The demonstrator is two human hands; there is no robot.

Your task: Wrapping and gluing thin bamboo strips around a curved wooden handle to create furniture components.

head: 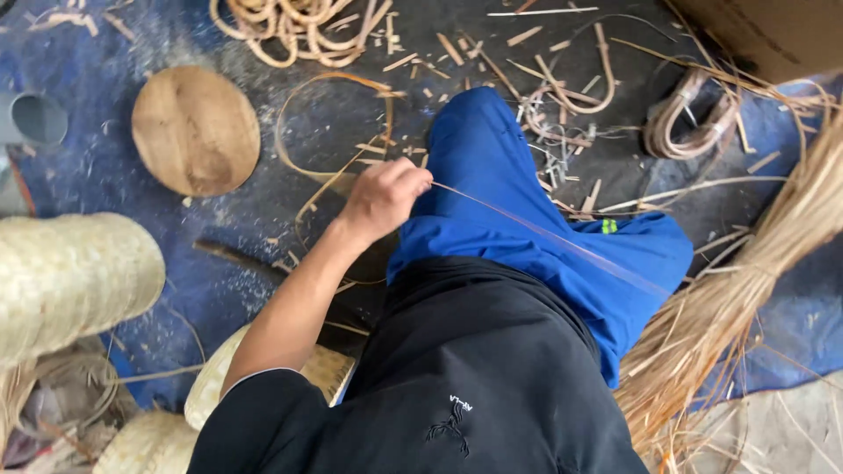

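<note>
My left hand [383, 198] is closed around the end of a thin pale cane strip [562, 241]. The strip runs taut from my fingers across my blue trouser leg [527, 202] down to the right, toward a thick bundle of cane strands [746, 298]. My arm reaches out from a black shirt [474, 377] over the dark floor. My right hand is out of sight.
A round wooden disc [195, 129] lies on the floor at upper left. Coiled rattan [294, 31] and cut scraps are scattered at the top. A woven basket [66, 281] sits at left, a rattan loop [694, 123] and a cardboard box [773, 31] at upper right.
</note>
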